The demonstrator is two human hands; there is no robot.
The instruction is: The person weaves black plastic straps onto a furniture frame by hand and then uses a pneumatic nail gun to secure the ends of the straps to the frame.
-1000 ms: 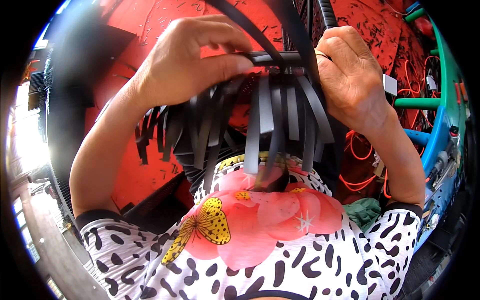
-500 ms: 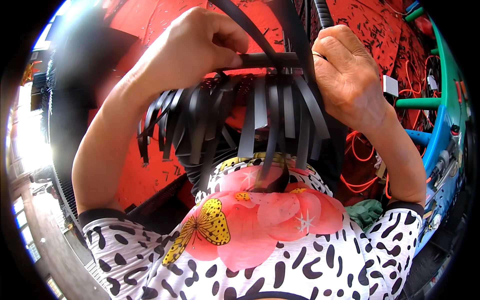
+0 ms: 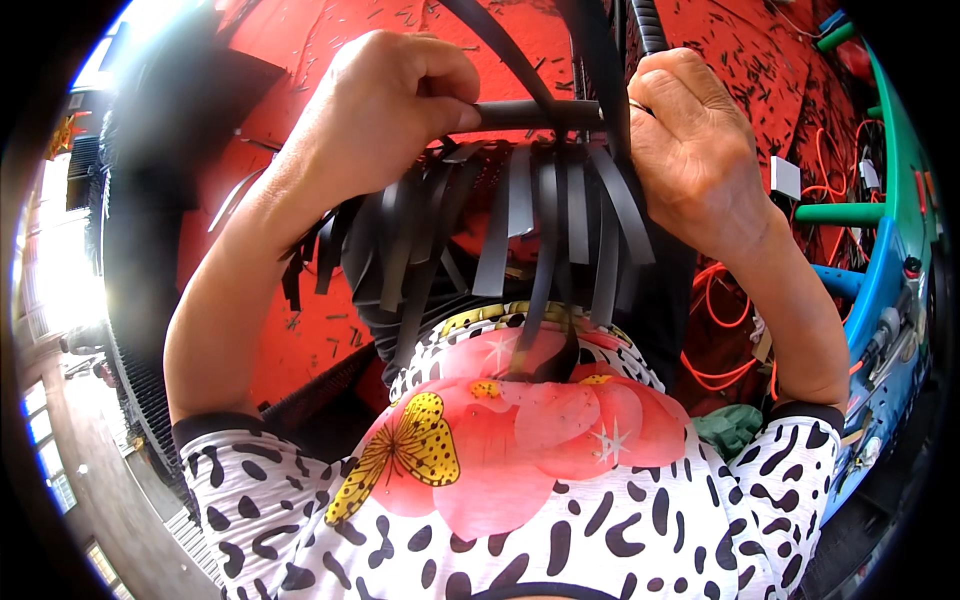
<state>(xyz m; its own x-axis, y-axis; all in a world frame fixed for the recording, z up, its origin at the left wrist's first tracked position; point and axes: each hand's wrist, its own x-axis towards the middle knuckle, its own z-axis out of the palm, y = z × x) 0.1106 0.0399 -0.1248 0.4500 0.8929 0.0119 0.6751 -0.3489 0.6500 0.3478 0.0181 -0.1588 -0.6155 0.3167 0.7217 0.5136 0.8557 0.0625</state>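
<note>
A dark flat strip (image 3: 525,115) runs crosswise between my hands. My left hand (image 3: 390,115) is closed, pinching its left end between thumb and fingers. Against its other end sits my right hand (image 3: 695,150), balled up near a black wrapped bar (image 3: 647,28) that rises above the knuckles; what lies inside the fist is hidden. Long black straps (image 3: 600,70) pass over the crosswise strip, close by the right fingers. Below, many loose black strip ends (image 3: 520,190) hang from a woven piece over my lap, mostly covered by them.
Red floor covering (image 3: 310,50) strewn with short black scraps spreads beyond my hands. On the right are orange cables (image 3: 715,300), a white box (image 3: 785,178), a green bar (image 3: 840,213) and a blue table edge (image 3: 875,270) with tools. Green crumpled cloth (image 3: 728,428) lies by my right elbow.
My left hand has shifted slightly down and left, along with its end of the crosswise strip. The right hand has stayed nearly still.
</note>
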